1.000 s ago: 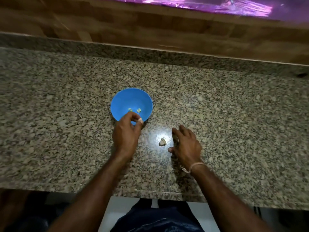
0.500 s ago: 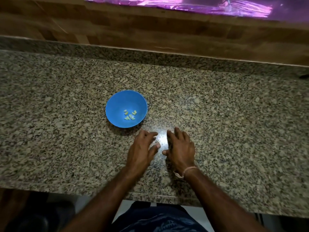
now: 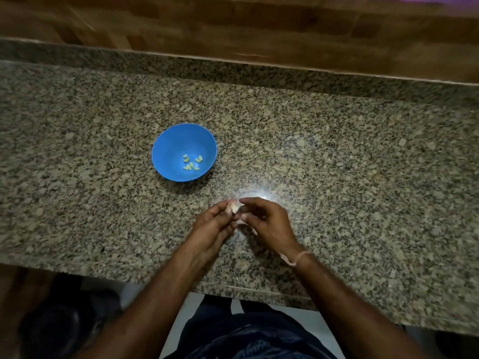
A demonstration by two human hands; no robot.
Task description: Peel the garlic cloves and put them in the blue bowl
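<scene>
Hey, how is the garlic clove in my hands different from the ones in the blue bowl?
The held clove is pale, seemingly unpeeled; the bowl cloves look yellow-green and bare. The held clove is pinched between left hand and right hand above the counter; the bowl cloves lie loose in the blue bowl. Both are garlic.

Left hand (image 3: pixel 212 224) is up off the counter (image 3: pixel 337 156) and grips the garlic clove (image 3: pixel 231 208). Right hand (image 3: pixel 269 221) is raised too, its fingertips pinching the same clove (lower centre of frame; it lay on the granite a second ago).
</scene>
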